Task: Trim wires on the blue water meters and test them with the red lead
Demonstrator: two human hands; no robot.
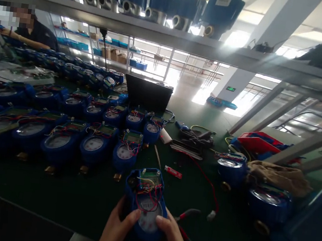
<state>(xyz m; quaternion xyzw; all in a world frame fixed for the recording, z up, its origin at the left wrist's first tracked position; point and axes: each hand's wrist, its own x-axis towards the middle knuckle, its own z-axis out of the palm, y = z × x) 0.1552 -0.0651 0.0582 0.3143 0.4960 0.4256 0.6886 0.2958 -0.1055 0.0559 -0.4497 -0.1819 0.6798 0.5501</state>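
I hold a blue water meter [146, 197] with both hands at the near edge of the green bench. Its top is uncovered, showing a green circuit board, red and white wires and a round dial. My left hand [115, 230] grips its left side with the thumb lying on the dial rim. My right hand [171, 239] grips its right side, thumb on the dial face. Rows of similar open blue meters [96, 144] stand to the left and behind.
A black laptop [147, 92] stands mid-bench, with black tools [195, 138], a red marker [173, 172] and a red cable [205, 178] nearby. More meters [268, 204], a brown cloth [280, 176] and a red tray [256, 142] lie right. A person [32, 32] works far left. A shelf overhead carries blue meter bodies [163, 3].
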